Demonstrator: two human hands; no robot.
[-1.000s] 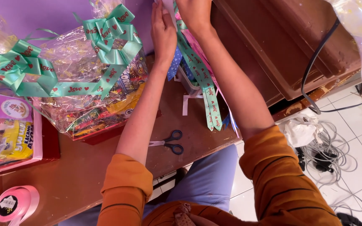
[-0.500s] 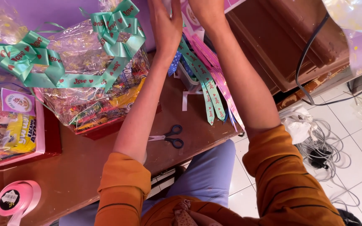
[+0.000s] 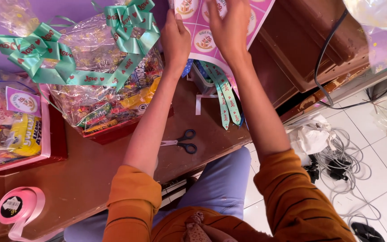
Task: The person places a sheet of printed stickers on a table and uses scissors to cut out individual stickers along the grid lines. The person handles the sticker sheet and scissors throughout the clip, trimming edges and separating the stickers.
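An orange-brown top with thin dark stripes is worn, its sleeves pushed up above the elbows. The forearms are left bare down to the left hand (image 3: 175, 42) and right hand (image 3: 230, 31). Light blue-lilac trousers are seen below.

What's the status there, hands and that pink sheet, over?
Left hand and right hand both on the pink sheet of round stickers. Cellophane-wrapped gift basket with teal ribbon bow beside left hand. Blue-handled scissors on table, untouched.

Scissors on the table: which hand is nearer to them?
Left. The left hand is up at the pink sticker sheet, above the scissors; the right hand is there too, farther right.
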